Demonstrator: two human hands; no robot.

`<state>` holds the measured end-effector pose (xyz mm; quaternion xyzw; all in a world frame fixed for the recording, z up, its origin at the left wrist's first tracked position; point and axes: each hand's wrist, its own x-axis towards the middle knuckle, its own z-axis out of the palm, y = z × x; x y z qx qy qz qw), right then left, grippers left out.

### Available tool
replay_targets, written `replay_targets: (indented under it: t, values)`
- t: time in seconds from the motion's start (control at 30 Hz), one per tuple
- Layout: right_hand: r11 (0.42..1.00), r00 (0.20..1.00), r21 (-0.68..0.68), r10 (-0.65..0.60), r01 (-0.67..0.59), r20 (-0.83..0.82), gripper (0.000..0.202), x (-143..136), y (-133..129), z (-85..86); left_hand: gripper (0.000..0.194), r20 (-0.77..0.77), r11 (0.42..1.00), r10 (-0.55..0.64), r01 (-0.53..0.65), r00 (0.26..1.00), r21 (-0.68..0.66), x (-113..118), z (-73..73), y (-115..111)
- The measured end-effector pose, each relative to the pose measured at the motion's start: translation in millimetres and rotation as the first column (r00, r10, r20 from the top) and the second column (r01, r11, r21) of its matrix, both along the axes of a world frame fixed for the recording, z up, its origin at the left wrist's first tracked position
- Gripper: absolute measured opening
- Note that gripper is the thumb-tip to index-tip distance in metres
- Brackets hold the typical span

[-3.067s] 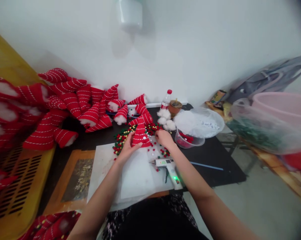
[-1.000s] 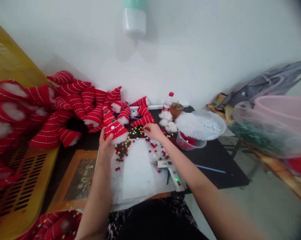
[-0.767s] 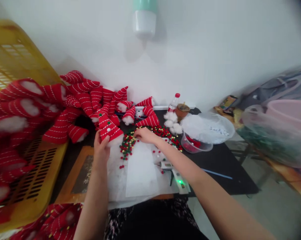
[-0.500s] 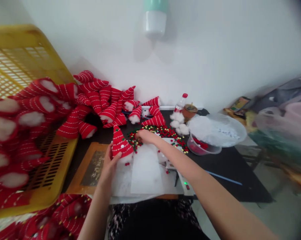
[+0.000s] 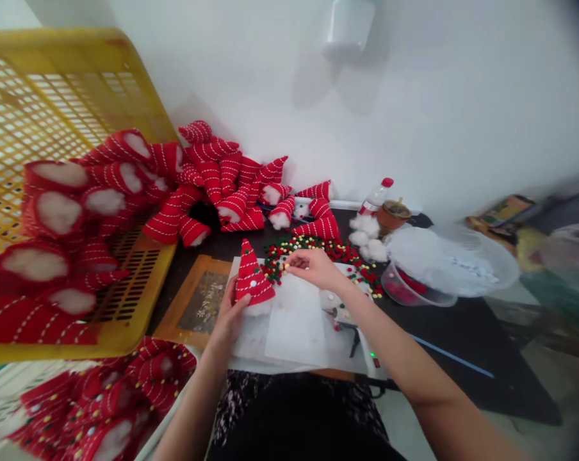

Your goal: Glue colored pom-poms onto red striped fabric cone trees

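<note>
Over white paper (image 5: 294, 326), left hand (image 5: 229, 315) holds red cone (image 5: 252, 280).

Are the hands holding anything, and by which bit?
The left hand holds a red striped cone by its lower side. I can't tell whether the right hand holds anything.

There are over twenty cones (image 5: 255, 291), one glue gun (image 5: 341, 315), one bottle (image 5: 376, 197).

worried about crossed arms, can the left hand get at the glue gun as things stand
Probably not easily: the left hand holds a red cone, and the right forearm hides part of the glue gun.
</note>
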<state>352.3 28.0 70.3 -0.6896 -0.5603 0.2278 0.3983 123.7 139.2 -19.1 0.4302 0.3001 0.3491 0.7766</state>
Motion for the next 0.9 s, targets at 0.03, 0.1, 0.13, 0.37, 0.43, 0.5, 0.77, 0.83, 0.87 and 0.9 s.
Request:
replay_targets:
  t: [0.03, 0.1, 0.13, 0.37, 0.43, 0.5, 0.77, 0.83, 0.87, 0.9]
  values:
    - [0.999, 0.999, 0.040, -0.015, 0.017, -0.048, 0.009, -7, -2, 1.8, 0.076, 0.008, 1.000, -0.011, 0.011, 1.000, 0.003, 0, -0.3, 0]
    - [0.996, 0.995, 0.085, -0.019, 0.027, -0.095, 0.007, -18, -3, 4.0, 0.075, 0.019, 1.000, -0.027, 0.026, 0.999, 0.015, -1, -0.8, 0]
    - [0.996, 0.993, 0.093, -0.005, 0.016, -0.119, 0.006, -23, -3, 4.5, 0.075, 0.022, 0.999, -0.026, 0.025, 0.999, 0.020, -2, -0.9, -1]
    - [0.995, 0.940, 0.099, 0.045, -0.012, -0.339, 0.008, -45, 7, 2.9, 0.074, 0.023, 0.997, -0.059, 0.058, 0.998, 0.045, -4, 0.5, -2]
    - [0.996, 0.942, 0.087, 0.036, -0.007, -0.335, 0.006, -47, 7, 2.9, 0.071, 0.031, 0.996, -0.064, 0.062, 0.997, 0.064, -3, -0.1, -2]
    - [0.995, 0.957, 0.100, 0.026, 0.003, -0.287, 0.006, -47, 6, 2.8, 0.069, 0.037, 0.994, -0.070, 0.066, 0.997, 0.083, -3, -0.9, -1]
    - [0.982, 0.997, 0.183, 0.050, -0.040, -0.052, 0.016, -54, 7, -7.2, 0.069, 0.018, 0.987, -0.117, 0.114, 0.993, 0.116, -4, -0.9, 0]
    - [0.981, 0.999, 0.188, 0.049, -0.047, -0.004, 0.015, -51, 7, -7.1, 0.070, 0.014, 0.988, -0.112, 0.110, 0.994, 0.107, -4, -1.0, 0]
    - [0.982, 1.000, 0.186, 0.021, -0.024, 0.018, 0.016, -49, 5, -6.3, 0.071, 0.013, 0.990, -0.107, 0.106, 0.994, 0.098, -3, -1.0, 0]
    - [0.983, 0.999, 0.185, -0.029, 0.021, 0.040, 0.019, -47, 1, -5.3, 0.071, 0.015, 0.991, -0.101, 0.099, 0.995, 0.091, -3, -0.9, 0]
